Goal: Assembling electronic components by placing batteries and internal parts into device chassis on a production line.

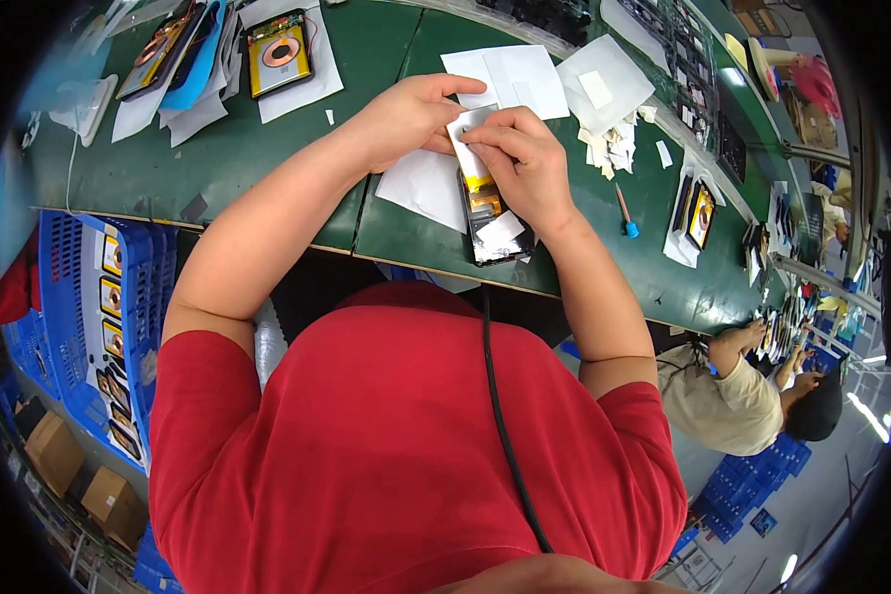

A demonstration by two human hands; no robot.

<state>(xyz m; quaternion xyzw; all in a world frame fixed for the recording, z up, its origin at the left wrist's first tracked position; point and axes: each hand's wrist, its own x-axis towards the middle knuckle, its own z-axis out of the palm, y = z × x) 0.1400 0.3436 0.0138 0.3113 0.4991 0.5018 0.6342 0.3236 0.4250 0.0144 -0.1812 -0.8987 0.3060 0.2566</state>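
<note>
On the green bench in front of me lies an opened flat electronic device point(483, 203), with yellow tape, a flex ribbon and a black frame. A white strip point(471, 168) covers its far part, and a small white piece point(500, 230) lies on its near end. My left hand point(411, 121) grips the device's far left edge, index finger stretched across beyond it; its other fingertips are partly hidden. Over the white strip, my right hand point(521, 158) is closed in a pinch, fingertips touching the strip. What it pinches is too small to make out.
White papers point(510, 77) lie beyond my hands, beside a pile of paper scraps point(612, 147). A blue-handled screwdriver point(628, 220) is at right. More devices with copper coils point(281, 54) lie at far left. A blue crate point(69, 327) stands left; a co-worker point(733, 396) sits right.
</note>
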